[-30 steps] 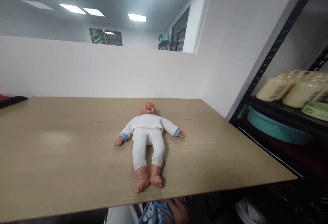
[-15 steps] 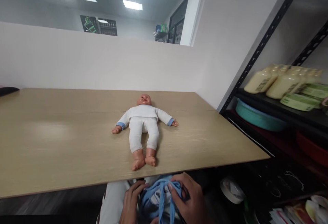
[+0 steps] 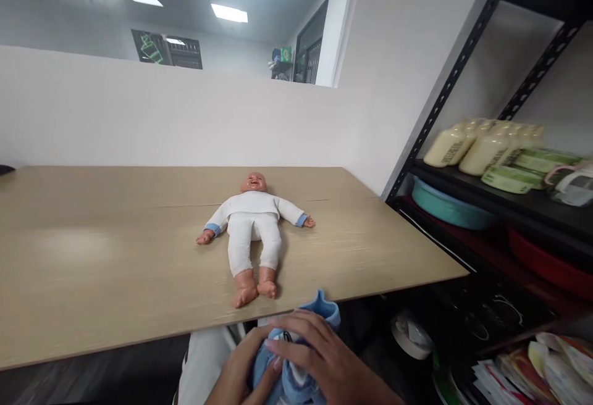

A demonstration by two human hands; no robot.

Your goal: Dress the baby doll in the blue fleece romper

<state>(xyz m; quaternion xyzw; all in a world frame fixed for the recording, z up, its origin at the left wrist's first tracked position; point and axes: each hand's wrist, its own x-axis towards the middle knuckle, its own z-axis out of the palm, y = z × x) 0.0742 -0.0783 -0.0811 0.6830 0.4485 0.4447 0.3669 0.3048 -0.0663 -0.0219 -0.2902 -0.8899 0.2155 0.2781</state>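
A baby doll in a white suit with blue cuffs lies on its back on the wooden table, feet toward me. Below the table's near edge, over my lap, both my hands grip a bundled blue and white cloth garment. My left hand holds its left side with curled fingers. My right hand lies over the top of it, fingers closed around the fabric. A blue fold of the cloth sticks up just past the table edge, close to the doll's feet.
A black metal shelf rack stands at the right, holding cream bottles, a teal basin and a red basin. A tape roll and papers lie lower down. A white partition backs the table.
My hands have come up into view with the blue cloth, rising toward the table edge. The view has shifted down and right, showing more of the shelf rack.
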